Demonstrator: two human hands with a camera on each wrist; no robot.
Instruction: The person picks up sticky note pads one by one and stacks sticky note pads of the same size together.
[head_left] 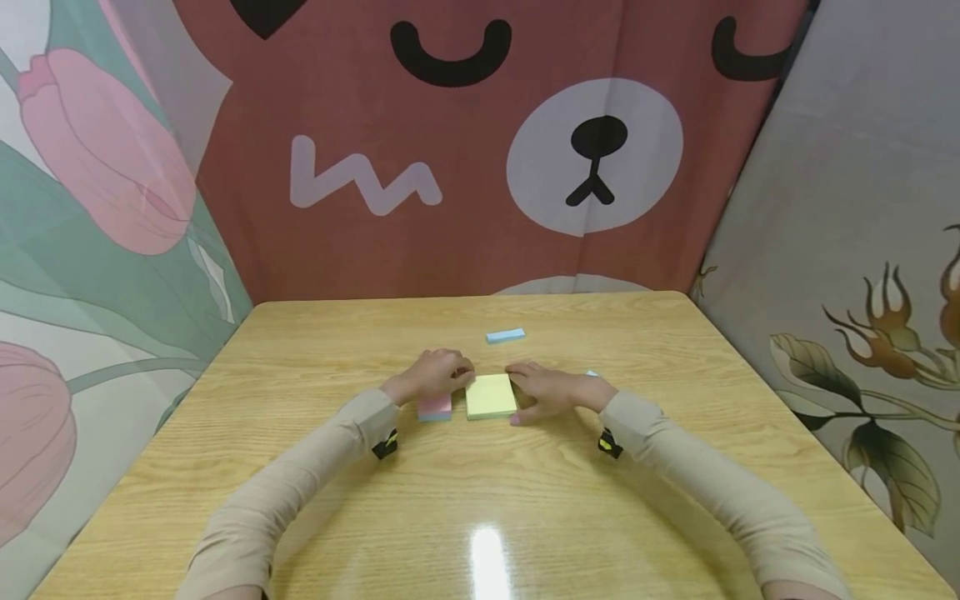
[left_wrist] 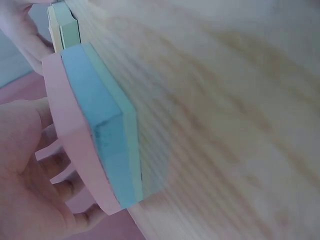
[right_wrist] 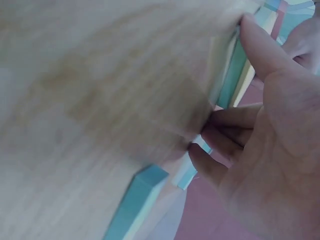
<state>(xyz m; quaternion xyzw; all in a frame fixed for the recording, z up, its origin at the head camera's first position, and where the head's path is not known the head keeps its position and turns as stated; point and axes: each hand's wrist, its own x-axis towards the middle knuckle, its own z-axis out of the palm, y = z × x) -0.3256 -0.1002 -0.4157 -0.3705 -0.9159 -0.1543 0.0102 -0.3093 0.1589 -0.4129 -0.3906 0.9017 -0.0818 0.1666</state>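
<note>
A square pale yellow sticky note pad [head_left: 491, 396] lies mid-table between both hands, with a green layer under its top in the right wrist view. My left hand [head_left: 437, 373] reaches over a smaller pink-topped sticky note stack [head_left: 435, 407], its fingertips at the yellow pad's far left corner. Blue and green layers [left_wrist: 107, 125] show below the pink in the left wrist view, where the fingers lie behind the stack. My right hand [head_left: 547, 390] spans the yellow pad's right side, thumb at the near corner and fingers at the far one, loosely bent.
A narrow light blue sticky note pad [head_left: 506, 336] lies farther back on the wooden table [head_left: 420, 508]. Another blue pad [head_left: 592, 373] shows partly behind my right wrist. Printed cloth [head_left: 465, 250] hangs along the table's back and sides.
</note>
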